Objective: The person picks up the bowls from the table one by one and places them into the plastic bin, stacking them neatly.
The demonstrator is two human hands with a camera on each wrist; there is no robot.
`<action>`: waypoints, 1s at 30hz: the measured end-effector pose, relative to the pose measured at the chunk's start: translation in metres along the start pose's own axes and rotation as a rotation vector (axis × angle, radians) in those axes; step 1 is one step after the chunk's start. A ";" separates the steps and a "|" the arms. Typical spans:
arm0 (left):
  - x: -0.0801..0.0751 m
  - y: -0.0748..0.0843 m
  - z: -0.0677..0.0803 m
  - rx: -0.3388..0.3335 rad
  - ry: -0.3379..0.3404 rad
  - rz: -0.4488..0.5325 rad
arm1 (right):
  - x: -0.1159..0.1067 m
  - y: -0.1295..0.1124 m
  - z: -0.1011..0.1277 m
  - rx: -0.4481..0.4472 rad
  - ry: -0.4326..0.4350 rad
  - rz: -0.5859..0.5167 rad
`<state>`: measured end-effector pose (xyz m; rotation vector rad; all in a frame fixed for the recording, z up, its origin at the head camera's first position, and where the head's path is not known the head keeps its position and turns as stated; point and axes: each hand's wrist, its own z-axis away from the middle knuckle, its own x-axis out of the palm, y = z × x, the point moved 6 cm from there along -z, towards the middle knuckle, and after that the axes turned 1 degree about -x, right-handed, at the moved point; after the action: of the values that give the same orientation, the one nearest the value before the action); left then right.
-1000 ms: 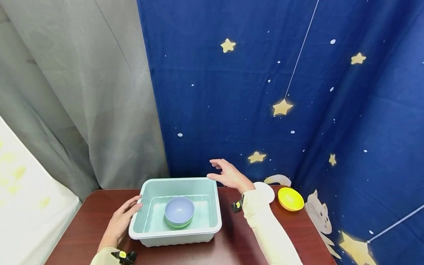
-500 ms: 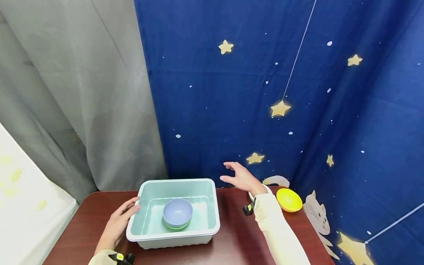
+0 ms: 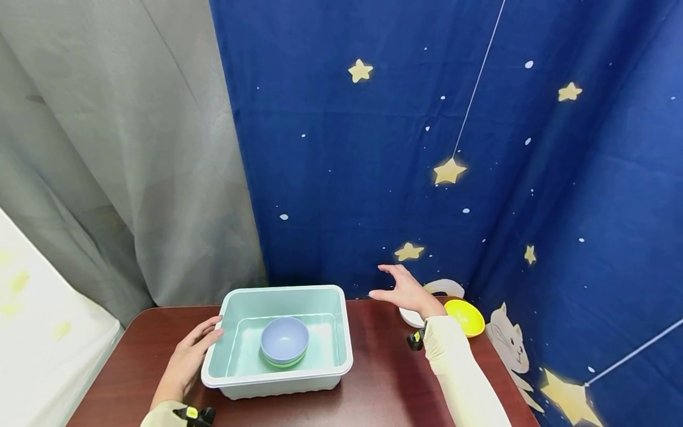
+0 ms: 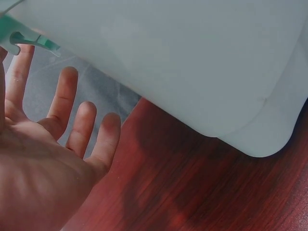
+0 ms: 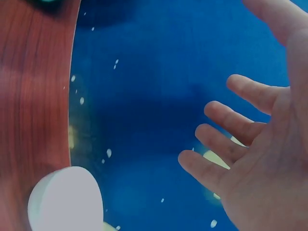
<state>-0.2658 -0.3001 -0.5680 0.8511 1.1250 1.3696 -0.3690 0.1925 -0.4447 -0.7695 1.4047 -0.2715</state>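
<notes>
A pale green plastic tub [image 3: 229, 369] sits on the dark red table [image 3: 384, 379]. Inside it a blue bowl [image 3: 284, 339] is stacked on a green one. My left hand [image 3: 189, 354] rests open against the tub's left wall, fingers straight [image 4: 72, 120] beside the tub's underside [image 4: 192, 62]. My right hand [image 3: 405, 290] hovers open above the table's back edge, fingers spread [image 5: 226, 144], holding nothing. Just behind it lie a white bowl [image 3: 411, 317] [image 5: 65, 199] and a yellow bowl [image 3: 465, 316].
A blue curtain with stars [image 3: 453, 172] hangs close behind the table and wraps round its right side. A grey curtain [image 3: 133, 148] hangs at the back left. A white surface [image 3: 42, 344] lies beyond the table's left edge.
My right hand has moved rightward from the tub's back right corner to above the white bowl. The left hand stays at the tub's left wall.
</notes>
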 end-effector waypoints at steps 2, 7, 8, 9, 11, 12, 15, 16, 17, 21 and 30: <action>-0.001 0.000 0.000 0.000 0.007 -0.005 | -0.002 0.006 0.001 0.016 0.008 -0.011; -0.002 -0.001 0.001 0.000 0.018 -0.004 | -0.007 0.022 0.003 0.075 0.042 -0.031; -0.002 -0.001 0.001 -0.001 0.017 0.001 | -0.007 0.025 0.004 0.087 0.047 -0.028; -0.001 -0.002 0.001 -0.002 0.015 0.006 | -0.008 0.029 0.004 0.098 0.054 -0.024; -0.001 -0.002 0.001 -0.005 0.012 0.011 | -0.009 0.035 0.005 0.121 0.070 -0.008; -0.001 -0.003 0.001 -0.005 0.013 0.009 | -0.009 0.038 0.006 0.136 0.081 0.006; -0.002 -0.003 0.000 -0.002 0.015 -0.007 | -0.009 0.048 0.008 0.184 0.108 0.041; -0.002 -0.003 0.000 -0.001 0.014 -0.012 | -0.009 0.052 0.009 0.204 0.118 0.043; -0.002 -0.003 0.000 0.000 0.012 -0.014 | -0.009 0.055 0.010 0.221 0.127 0.048; -0.002 -0.002 -0.001 0.004 0.009 -0.022 | -0.007 0.065 0.015 0.254 0.162 0.029; -0.001 -0.001 -0.001 -0.005 0.010 -0.023 | -0.005 0.086 0.021 0.322 0.204 -0.049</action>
<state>-0.2660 -0.3010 -0.5690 0.8258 1.1353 1.3584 -0.3729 0.2649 -0.4951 -0.5207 1.4875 -0.6122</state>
